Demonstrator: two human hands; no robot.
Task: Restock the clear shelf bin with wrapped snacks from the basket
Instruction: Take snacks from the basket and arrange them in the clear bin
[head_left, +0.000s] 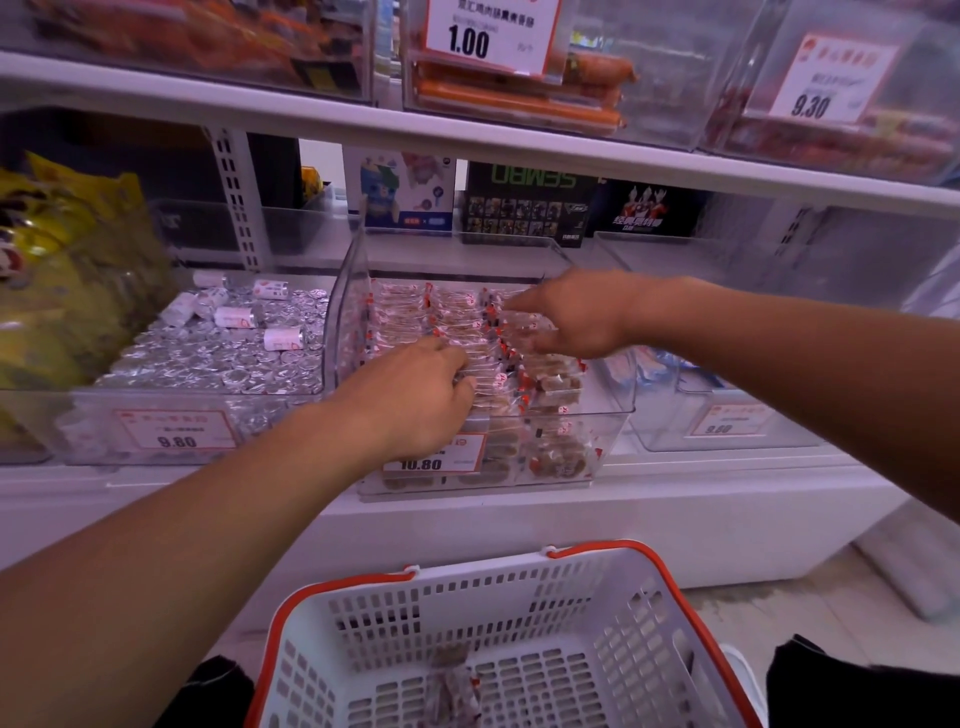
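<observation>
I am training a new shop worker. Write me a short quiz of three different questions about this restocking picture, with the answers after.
1. True or false: the white plastic basket with the red rim holds no more wrapped snacks.
2. Which price tag is on the clear plastic shelf bin that both hands reach into? A) 9.80 B) 10.80 C) 1.00
3. Fill in: the bin to the left of it holds ____-wrapped pieces.

Key
1. False: a few clear-wrapped brown snacks lie on its bottom.
2. B: the left hand and right hand are over the snacks above the 10.80 tag.
3. Silver foil.
</observation>
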